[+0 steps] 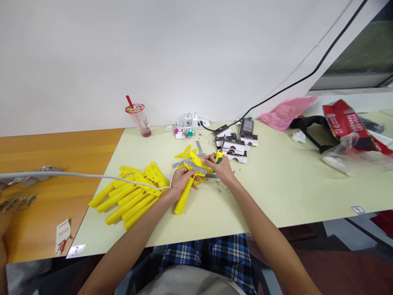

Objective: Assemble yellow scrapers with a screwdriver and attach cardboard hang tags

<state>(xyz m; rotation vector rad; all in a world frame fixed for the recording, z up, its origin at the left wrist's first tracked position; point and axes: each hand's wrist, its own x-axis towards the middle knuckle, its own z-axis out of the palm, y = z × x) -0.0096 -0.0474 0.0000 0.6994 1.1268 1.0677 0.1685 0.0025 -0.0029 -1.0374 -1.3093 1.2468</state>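
Observation:
My left hand (180, 180) is closed around a yellow plastic scraper (183, 200), its handle slanting down toward me. A grey metal plate (195, 168) lies across the scraper's wide head. Close on the right, my right hand (223, 169) holds a screwdriver (219, 157) with a yellow and green handle, its shaft pointing up and away. The right fingertips pinch at the edge of the scraper head; whether a small part sits between them I cannot tell. Loose metal blades (200, 149) and another yellow piece (183, 152) lie just behind. Small screws (219, 190) are scattered beside my right wrist.
Several yellow scraper handles (132, 203) are piled at left. Small black-and-white boxes (235, 144), a power strip (187, 121) and a drink cup (141, 121) stand along the wall. A white cable (123, 179) crosses above my left forearm. Bags (346, 127) lie right.

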